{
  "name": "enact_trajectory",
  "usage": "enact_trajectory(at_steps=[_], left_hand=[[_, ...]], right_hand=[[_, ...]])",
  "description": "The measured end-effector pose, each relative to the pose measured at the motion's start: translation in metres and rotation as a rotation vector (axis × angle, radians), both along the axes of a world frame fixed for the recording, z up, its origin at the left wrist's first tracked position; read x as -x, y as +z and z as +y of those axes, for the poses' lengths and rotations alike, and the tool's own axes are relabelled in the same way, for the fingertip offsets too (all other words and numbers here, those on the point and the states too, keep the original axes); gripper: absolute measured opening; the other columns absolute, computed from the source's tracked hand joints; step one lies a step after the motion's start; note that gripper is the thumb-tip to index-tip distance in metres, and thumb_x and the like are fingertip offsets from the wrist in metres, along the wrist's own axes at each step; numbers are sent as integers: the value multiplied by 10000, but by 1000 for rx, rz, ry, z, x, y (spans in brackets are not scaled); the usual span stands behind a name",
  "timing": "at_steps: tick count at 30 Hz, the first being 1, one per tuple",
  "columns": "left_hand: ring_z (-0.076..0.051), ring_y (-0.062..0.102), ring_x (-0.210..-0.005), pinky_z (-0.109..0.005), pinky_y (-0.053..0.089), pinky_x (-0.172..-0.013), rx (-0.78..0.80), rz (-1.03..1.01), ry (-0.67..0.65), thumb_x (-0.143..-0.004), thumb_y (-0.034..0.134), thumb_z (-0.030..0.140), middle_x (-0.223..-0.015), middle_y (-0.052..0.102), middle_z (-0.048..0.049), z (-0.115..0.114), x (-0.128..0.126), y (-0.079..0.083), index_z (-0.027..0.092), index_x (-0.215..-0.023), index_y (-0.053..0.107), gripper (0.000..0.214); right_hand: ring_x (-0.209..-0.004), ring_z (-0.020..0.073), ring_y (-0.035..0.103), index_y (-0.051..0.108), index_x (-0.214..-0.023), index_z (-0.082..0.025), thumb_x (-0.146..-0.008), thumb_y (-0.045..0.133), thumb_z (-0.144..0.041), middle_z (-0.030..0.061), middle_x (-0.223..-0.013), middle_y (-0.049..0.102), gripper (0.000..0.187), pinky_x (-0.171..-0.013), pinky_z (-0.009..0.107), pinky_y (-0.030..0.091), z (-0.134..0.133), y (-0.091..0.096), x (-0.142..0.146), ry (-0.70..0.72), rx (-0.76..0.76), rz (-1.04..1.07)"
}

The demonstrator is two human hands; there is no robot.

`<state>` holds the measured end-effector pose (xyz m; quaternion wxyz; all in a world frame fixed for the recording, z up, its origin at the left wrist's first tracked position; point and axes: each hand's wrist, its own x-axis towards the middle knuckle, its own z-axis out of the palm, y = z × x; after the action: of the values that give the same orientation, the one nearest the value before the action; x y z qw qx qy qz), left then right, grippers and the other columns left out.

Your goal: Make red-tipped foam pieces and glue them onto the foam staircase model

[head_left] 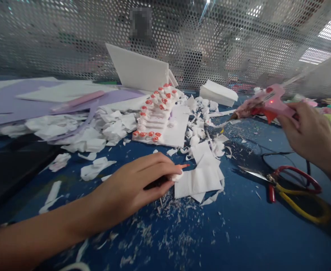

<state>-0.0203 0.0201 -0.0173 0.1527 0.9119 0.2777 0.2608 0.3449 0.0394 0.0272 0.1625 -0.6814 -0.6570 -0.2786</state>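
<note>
My left hand (137,184) rests on the blue table (239,233), fingers pinched on a small orange-tipped stick (184,166) wrapped in white at its base. Just right of it lies a white paper square (202,177). My right hand (312,135) is raised at the right and grips a pink hot glue gun (264,102) with a red light, nozzle pointing left. Behind the left hand stands a stepped white foam model (161,120) lined with small red-and-white pieces.
Scissors (292,184) with red and yellow handles lie at the right beside a black cord. White scraps (92,131) litter the table. Purple and white sheets (27,99) lie at the left. A perforated metal screen (69,37) walls the back, with white foam boards (138,69) leaning against it.
</note>
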Motion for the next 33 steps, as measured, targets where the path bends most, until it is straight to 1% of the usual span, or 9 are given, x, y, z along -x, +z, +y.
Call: enact_trajectory(at_steps=[3,9,11,13,17,20,23,28,33], left_hand=[[-120,595,-835,-157,468,-695,-9,28,26,-847,464,178,-948,621,-24,0,0,1,240,-1099,530,269],[-118,629,-799,-135,497,-676,11,-12,87,-817,519,208,-933,629,-7,-2,1,-4,252,-1107,479,297],[-118,632,-786,-142,509,-681,63,-60,108,-818,520,227,-912,627,-5,-2,1,-5,251,-1133,464,321],[-122,626,-778,-152,515,-663,102,-101,166,-816,528,256,-891,626,-7,-1,0,-3,249,-1160,460,351],[-143,609,-779,-223,505,-728,109,-109,260,-796,559,327,-853,629,-21,10,-7,13,207,-1234,436,470],[-139,588,-789,-259,473,-777,37,-39,218,-824,509,307,-869,624,-27,28,-21,31,189,-1281,414,482],[-146,548,-821,-291,430,-815,-174,69,137,-851,452,292,-871,603,-25,52,-44,45,204,-1231,491,392],[-146,515,-782,-259,400,-729,-318,294,-16,-844,415,181,-893,549,-63,86,-85,54,192,-1187,539,365],[-114,496,-629,-212,331,-554,-191,539,-4,-783,436,111,-898,585,-87,95,-107,49,128,-1063,591,321]], right_hand=[[-983,224,530,448,-1202,-118,-866,402,-323,150,-1087,565,396,-798,294,376,-2,-1,4,3,-134,-26],[-1025,240,484,423,-1215,-79,-861,390,-328,177,-1088,519,434,-834,314,372,-5,-2,6,6,-274,-63],[-945,230,495,415,-1215,-100,-854,403,-333,161,-1056,517,430,-792,317,380,-5,-2,6,39,-231,-19],[-745,184,488,466,-1125,-145,-842,425,-316,98,-884,531,333,-672,299,375,-5,0,8,91,-113,94],[-566,114,366,476,-960,-189,-820,459,-269,1,-686,421,163,-566,275,308,-6,3,14,205,-45,310],[-571,102,352,451,-953,-192,-819,465,-277,-10,-700,410,160,-558,268,295,-6,1,14,262,-85,356],[-556,94,349,455,-941,-201,-809,466,-282,-27,-674,394,155,-541,258,288,-3,-5,9,294,-106,378],[-549,89,350,463,-964,-201,-807,472,-308,-30,-669,398,190,-536,254,284,0,-9,3,285,-86,409],[-545,82,350,453,-866,-196,-804,470,-292,-38,-636,378,116,-540,247,283,0,-4,1,279,-96,445]])
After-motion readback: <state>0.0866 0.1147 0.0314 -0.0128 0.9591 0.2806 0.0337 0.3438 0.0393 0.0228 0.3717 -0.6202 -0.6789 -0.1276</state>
